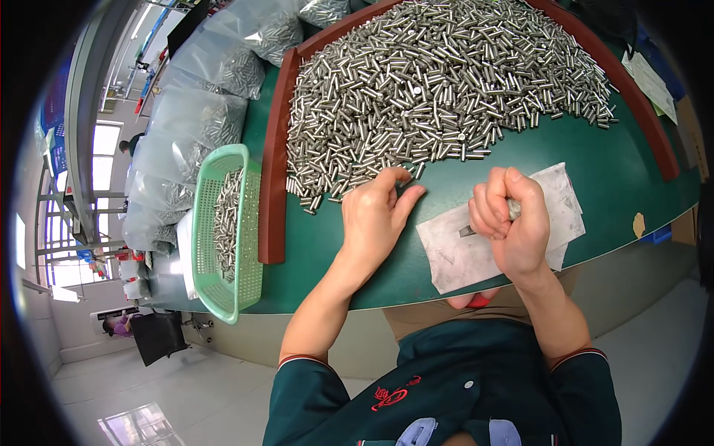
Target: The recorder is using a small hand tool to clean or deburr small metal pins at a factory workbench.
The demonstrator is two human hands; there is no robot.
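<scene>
Seemingly, red rails (pixel 274 178) keep the loose metal pins (pixel 446 74) heaped on the green desk (pixel 617 163).
By the pile's near edge, the left hand (pixel 370 215) has its grip parted, thumb and forefinger apart, contact with pins unclear; the right hand (pixel 513 223) has its grip clamped around a pale object (pixel 514 209), over white sheets (pixel 452 260) that probably shield the desk.

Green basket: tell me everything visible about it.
The basket is light green, apparently plastic, long with rounded corners, a smooth rim and perforated walls. It stands upright, open-topped, part-filled with loose silver metal pins. It sits at the left of the green table, beside the reddish-brown rail; contact is unclear. Neither the left hand nor the right hand touches it.
</scene>
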